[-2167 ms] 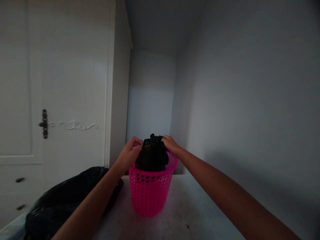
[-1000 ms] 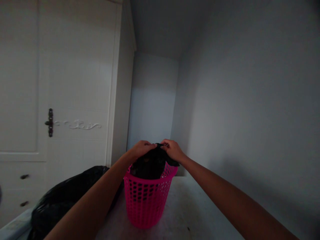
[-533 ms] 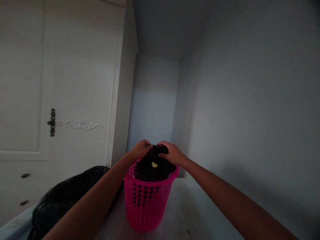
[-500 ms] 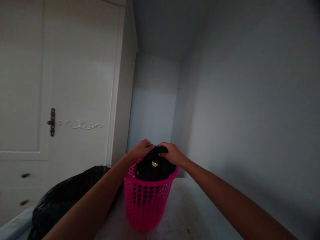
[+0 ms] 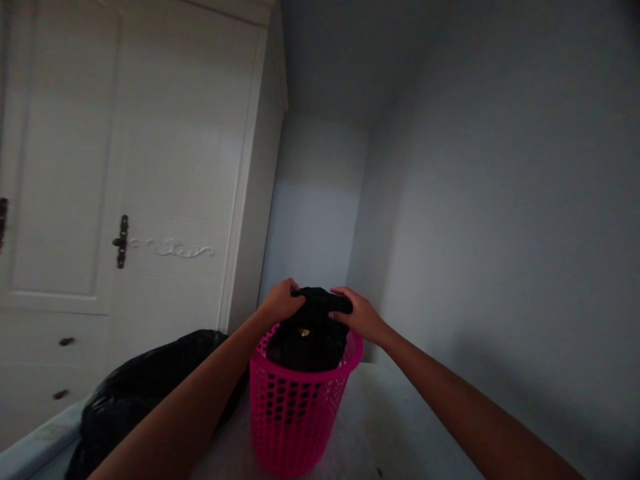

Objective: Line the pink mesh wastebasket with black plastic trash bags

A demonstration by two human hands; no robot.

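Note:
A pink perforated plastic basket stands upright in front of me. Inside it, rising above the rim, is a black plastic bag with a small yellow mark on its front. My left hand grips the bag's top edge on the left, fingers closed over the film. On the other side my right hand pinches the same edge between thumb and fingers. The edge is stretched between both hands. What the bag contains cannot be seen.
A larger black plastic bag lies left of the basket, partly behind my left forearm. A white wardrobe with dark handles rises at the left. A pale wall runs along the right. The basket stands on a light surface.
My hands have moved apart, the right one going rightward, and the bag's top edge is now spread wider between them. The view has shifted slightly left.

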